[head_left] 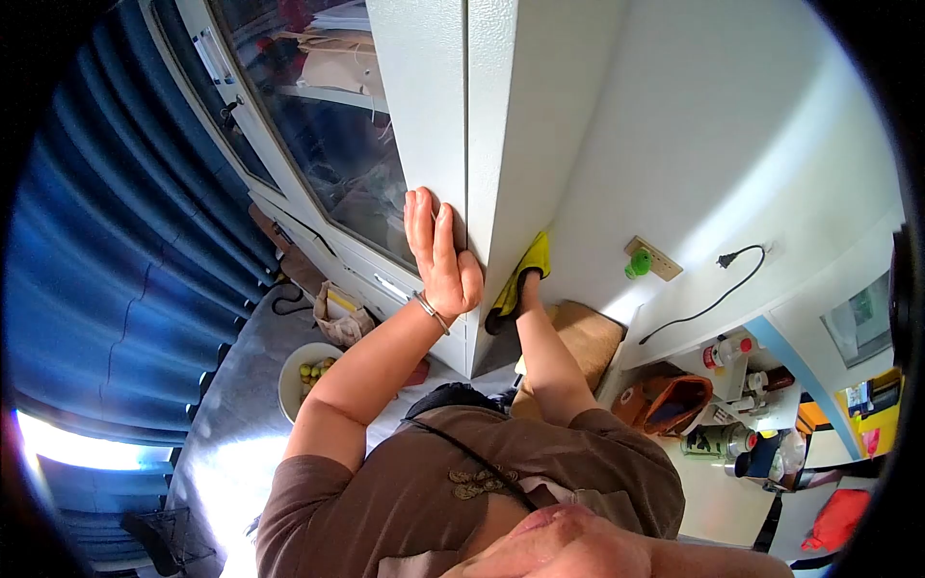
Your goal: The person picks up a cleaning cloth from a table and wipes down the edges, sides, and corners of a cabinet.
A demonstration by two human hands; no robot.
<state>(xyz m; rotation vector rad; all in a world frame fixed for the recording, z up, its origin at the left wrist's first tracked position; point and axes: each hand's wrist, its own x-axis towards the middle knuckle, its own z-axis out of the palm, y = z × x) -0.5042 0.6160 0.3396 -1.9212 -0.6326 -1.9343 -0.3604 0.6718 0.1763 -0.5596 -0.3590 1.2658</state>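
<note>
My left hand (443,252) lies flat on the white front frame of a cabinet (424,116), fingers stretched out, beside its glass door (328,144). A metal bracelet (431,313) circles that wrist. Lower down, around the corner, my right hand (531,282) has a yellow cloth with dark edging (533,258) against the cabinet's side panel. The cloth covers most of the right fingers, so their exact grip is hidden. Papers and folders (337,63) show behind the glass.
Blue curtains (106,231) hang at the left. A white bowl of round green fruit (291,378) and a bag (342,316) stand on the floor. Right of the cabinet are a wall socket (660,260), a black cable (718,310), a brown handbag (674,400) and several bottles (727,353).
</note>
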